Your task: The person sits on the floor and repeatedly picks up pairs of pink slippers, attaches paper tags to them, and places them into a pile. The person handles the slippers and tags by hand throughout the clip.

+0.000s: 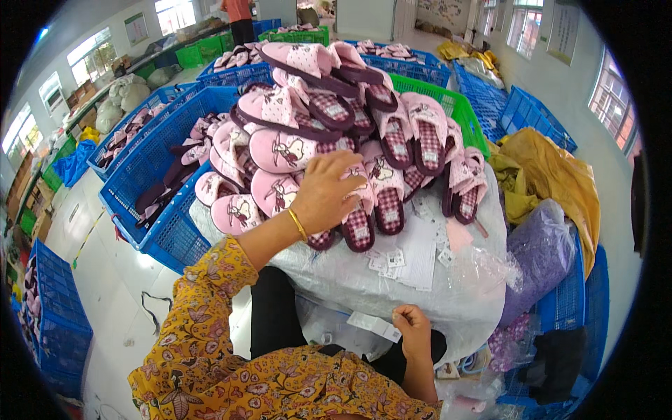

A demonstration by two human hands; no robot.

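A big white plastic-wrapped bale (364,280) filled the centre of the frame, and on it a heap of pink slippers (336,119) rose toward the upper middle, with blue crates (150,164) of more slippers at the left and a yellow cloth (553,175) at the right. At the heap's lower edge one pink slipper with a checked lining (360,222) lay with its long axis running roughly up and down the frame, its open heel end toward the lower edge and its toe up under the pile. The left hand (327,190) reached in from the lower left, forearm stretched out, palm down, fingers curled over that slipper's upper part and gripping it. At lower centre the right hand (413,330), held low against the bale's front, pinched a small white tag (374,326) between thumb and fingers, the tag jutting toward the left. Loose white tags (409,259) lay scattered on the bale.
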